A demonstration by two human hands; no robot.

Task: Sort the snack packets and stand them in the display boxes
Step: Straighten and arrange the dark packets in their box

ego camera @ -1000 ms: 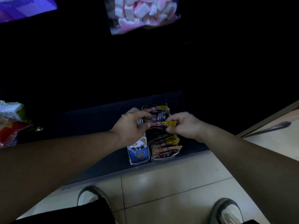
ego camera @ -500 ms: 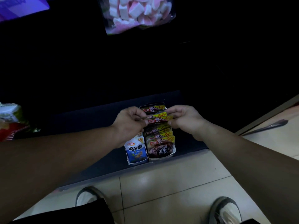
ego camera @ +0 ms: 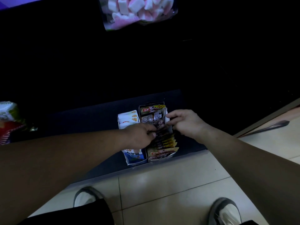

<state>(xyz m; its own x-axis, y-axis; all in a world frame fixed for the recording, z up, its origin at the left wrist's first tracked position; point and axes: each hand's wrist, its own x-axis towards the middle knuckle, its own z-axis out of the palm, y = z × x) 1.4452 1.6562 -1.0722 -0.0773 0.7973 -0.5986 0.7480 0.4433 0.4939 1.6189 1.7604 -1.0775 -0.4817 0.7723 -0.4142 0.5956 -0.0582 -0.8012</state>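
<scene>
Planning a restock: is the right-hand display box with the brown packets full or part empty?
Full: the box holds brown packets standing packed from front to back.

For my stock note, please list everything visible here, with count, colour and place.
marshmallow bag: 1, pink-white, top centre
snack bags: 2, green-white and red, left edge
blue box: 1, blue-white, on shelf
white packets: several, white, in blue box
brown box: 1, brown, right of blue box
brown packets: many, brown-yellow, in brown box
shelf: 1, dark, low
floor: 1, pale tiles, below
dark object: 1, black, floor, right
shoes: 2, grey-white, bottom
left hand: 1, pinching brown packets
right hand: 1, fingers curled at brown box
</scene>
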